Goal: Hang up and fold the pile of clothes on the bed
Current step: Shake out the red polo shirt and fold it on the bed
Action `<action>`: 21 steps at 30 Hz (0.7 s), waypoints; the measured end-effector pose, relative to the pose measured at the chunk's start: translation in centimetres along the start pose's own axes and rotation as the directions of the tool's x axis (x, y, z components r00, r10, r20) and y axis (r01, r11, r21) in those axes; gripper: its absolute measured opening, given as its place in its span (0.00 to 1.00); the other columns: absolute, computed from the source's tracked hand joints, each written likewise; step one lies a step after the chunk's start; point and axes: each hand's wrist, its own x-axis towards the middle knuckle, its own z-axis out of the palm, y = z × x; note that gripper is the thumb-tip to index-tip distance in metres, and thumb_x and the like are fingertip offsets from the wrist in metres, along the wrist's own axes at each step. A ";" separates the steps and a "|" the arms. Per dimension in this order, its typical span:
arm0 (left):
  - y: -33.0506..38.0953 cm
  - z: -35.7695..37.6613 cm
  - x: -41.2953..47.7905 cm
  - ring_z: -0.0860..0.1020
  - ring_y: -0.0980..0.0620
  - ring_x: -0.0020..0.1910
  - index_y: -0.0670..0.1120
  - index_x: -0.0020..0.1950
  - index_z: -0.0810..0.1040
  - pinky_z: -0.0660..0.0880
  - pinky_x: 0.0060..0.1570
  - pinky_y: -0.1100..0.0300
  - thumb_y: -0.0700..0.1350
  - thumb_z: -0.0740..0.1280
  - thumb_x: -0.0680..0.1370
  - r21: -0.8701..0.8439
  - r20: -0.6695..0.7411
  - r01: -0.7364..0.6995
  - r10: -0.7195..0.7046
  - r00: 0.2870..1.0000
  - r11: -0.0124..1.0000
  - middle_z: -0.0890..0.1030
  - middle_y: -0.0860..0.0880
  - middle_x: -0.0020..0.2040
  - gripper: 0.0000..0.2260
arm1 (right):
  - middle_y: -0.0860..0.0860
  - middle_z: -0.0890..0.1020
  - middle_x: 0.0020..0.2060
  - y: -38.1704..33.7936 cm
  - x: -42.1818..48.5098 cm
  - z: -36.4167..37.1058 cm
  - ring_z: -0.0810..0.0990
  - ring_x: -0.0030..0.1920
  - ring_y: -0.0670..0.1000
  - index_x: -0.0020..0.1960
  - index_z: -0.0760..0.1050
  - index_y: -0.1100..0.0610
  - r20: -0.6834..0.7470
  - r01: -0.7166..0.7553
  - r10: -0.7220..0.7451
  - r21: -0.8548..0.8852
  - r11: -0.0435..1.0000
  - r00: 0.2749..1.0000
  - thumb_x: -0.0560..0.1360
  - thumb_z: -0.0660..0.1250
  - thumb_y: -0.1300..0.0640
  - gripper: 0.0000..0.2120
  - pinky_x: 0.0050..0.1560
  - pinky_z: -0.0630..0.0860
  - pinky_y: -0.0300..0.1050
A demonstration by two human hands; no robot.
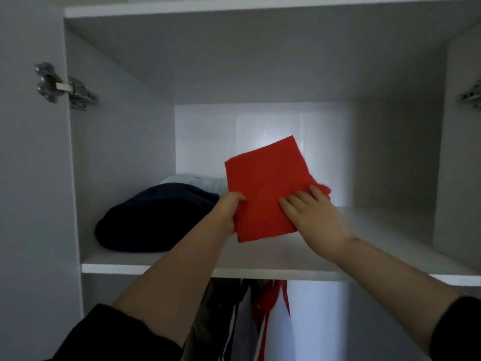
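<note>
My left hand (229, 213) has its fingers clamped on the folded red garment (265, 188) at the wardrobe shelf (156, 263). My right hand (313, 220) has its fingers straight on top. I'd set it level beside the dark pile (153, 222), pressing the folds flat.

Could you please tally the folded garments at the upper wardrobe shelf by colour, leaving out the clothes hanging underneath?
red garment: 1, gripped by the left hand, with the right hand flat on it
navy garment: 1, lying on the shelf
light blue garment: 1, behind the navy one
Total: 3
</note>
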 end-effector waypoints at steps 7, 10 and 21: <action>-4.7 -2.1 3.6 0.67 0.56 0.66 0.53 0.77 0.57 0.65 0.63 0.66 0.54 0.63 0.79 0.865 0.420 -0.379 -0.060 0.906 0.328 0.63 0.51 0.75 0.28 | 0.49 0.77 0.58 -0.7 -0.5 5.8 0.73 0.60 0.52 0.66 0.68 0.50 0.331 -0.005 -0.114 0.340 0.940 0.937 0.71 0.63 0.54 0.23 0.62 0.67 0.48; -5.2 -1.7 4.5 0.62 0.53 0.72 0.56 0.78 0.47 0.59 0.64 0.64 0.65 0.67 0.72 0.884 0.467 -0.456 -0.172 0.867 0.101 0.58 0.53 0.77 0.43 | 0.47 0.74 0.64 0.5 -0.3 7.1 0.70 0.65 0.50 0.69 0.65 0.46 0.367 -0.027 -0.152 0.439 0.898 0.918 0.72 0.64 0.47 0.27 0.66 0.66 0.50; -6.4 0.3 14.8 0.61 0.45 0.74 0.53 0.79 0.43 0.60 0.72 0.51 0.61 0.63 0.76 0.919 0.328 -0.351 -0.148 0.933 -0.178 0.56 0.46 0.78 0.39 | 0.54 0.71 0.67 2.1 5.2 15.6 0.69 0.66 0.57 0.74 0.59 0.54 0.545 -0.094 -0.188 0.448 0.889 0.817 0.73 0.65 0.47 0.33 0.65 0.69 0.54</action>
